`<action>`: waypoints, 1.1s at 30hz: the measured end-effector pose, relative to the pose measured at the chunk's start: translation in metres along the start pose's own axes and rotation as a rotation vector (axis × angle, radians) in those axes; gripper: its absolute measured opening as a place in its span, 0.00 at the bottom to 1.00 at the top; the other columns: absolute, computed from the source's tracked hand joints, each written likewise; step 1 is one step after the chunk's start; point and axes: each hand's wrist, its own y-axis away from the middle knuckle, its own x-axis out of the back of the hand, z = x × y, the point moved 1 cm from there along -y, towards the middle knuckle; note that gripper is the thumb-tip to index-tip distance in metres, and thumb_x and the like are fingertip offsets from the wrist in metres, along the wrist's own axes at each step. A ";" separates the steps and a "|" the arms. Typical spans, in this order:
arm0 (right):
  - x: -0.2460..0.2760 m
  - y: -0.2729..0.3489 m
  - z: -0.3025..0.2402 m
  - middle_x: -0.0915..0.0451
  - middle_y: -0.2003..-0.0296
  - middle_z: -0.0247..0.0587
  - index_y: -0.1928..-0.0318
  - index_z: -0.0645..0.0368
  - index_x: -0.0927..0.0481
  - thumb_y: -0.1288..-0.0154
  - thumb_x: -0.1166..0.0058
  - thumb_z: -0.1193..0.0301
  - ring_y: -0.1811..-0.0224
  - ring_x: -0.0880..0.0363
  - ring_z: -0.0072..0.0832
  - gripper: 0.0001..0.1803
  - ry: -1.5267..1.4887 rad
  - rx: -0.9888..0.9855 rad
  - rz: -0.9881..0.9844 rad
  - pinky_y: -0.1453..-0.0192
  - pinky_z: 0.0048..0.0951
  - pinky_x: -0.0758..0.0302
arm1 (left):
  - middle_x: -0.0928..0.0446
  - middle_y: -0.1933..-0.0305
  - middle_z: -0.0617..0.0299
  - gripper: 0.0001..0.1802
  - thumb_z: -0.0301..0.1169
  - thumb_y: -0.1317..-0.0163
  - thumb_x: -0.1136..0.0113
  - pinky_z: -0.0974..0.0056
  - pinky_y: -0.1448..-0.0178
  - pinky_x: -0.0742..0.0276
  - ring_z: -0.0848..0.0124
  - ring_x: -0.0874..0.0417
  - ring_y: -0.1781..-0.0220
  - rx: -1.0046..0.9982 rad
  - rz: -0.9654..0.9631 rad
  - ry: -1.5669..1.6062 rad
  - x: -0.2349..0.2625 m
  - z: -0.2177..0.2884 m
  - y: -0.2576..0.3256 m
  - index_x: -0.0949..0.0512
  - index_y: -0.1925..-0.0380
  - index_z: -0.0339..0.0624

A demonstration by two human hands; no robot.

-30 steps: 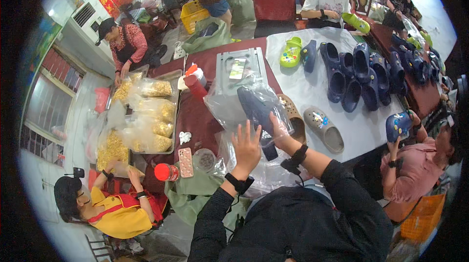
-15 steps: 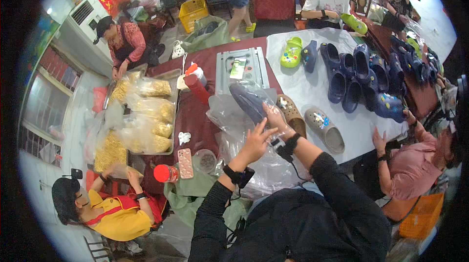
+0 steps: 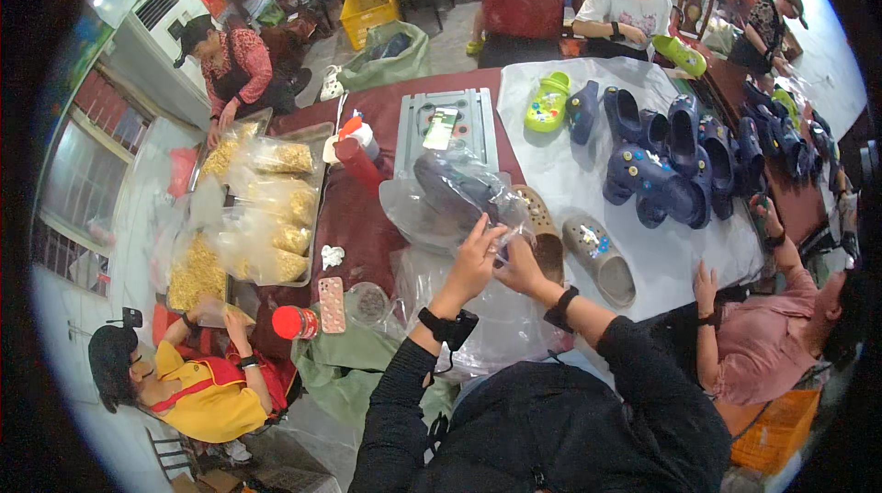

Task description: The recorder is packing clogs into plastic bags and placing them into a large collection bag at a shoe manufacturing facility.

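Observation:
A dark navy clog (image 3: 446, 182) lies in a clear plastic bag (image 3: 510, 199), its toe pointing away from me over the grey case. At the bag's near end, my left hand (image 3: 474, 263) is closed, fingers pressed together on the plastic. Close beside it, my right hand (image 3: 522, 268) is curled round the same end of the bag; its fingertips are partly hidden. Just right of my hands sit a brown clog (image 3: 548, 259), partly covered, and a grey clog (image 3: 602, 259) with coloured charms. More clear plastic bags (image 3: 441, 295) lie beneath my forearms.
A grey case (image 3: 473, 130) with a phone on top stands ahead. Several navy clogs (image 3: 684, 121) and a lime clog (image 3: 548, 102) stand on the white cloth. At left are a red-lidded jar (image 3: 296, 322) and gold-filled bags (image 3: 285, 236). Co-workers flank the table.
The clog and bag have shifted slightly left, and plastic now covers more of the clog. My right hand has moved to the bag's near end. A co-worker's navy clog now stands on the cloth.

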 end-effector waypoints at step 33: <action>0.004 -0.020 -0.008 0.30 0.53 0.40 0.41 0.62 0.41 0.37 0.47 0.63 0.50 0.33 0.27 0.29 -0.584 -0.456 0.300 0.42 0.27 0.38 | 0.28 0.58 0.53 0.09 0.28 0.41 0.49 0.53 0.50 0.33 0.53 0.29 0.52 0.110 0.534 -0.463 -0.006 -0.047 0.018 0.28 0.61 0.40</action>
